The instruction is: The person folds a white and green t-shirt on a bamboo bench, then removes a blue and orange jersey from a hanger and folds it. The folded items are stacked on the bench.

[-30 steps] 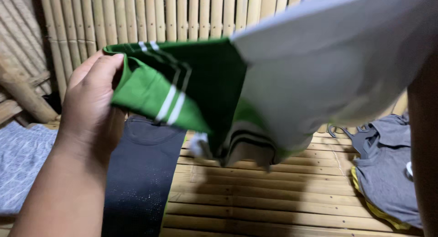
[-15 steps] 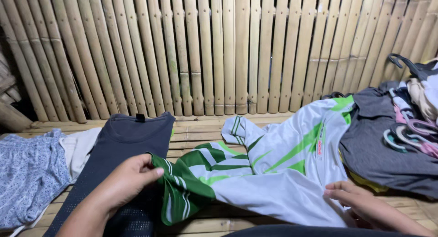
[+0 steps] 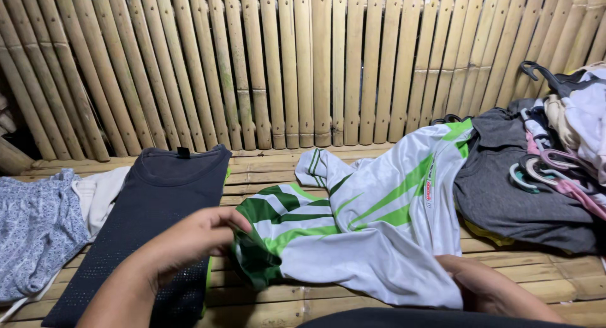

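Fingers [image 3: 230, 224] pinch jersey [image 3: 379, 240] sleeve.

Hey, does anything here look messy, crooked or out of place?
The white and green jersey lies bunched and twisted on the bamboo platform, one sleeve crumpled under the left hand. Beside it, the dark shirt lies flat. Nothing looks torn or spilled.

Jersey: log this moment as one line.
left hand: pinching green sleeve | right hand: under hem of jersey | jersey: lying crumpled on bamboo floor | beside: dark shirt, grey garment
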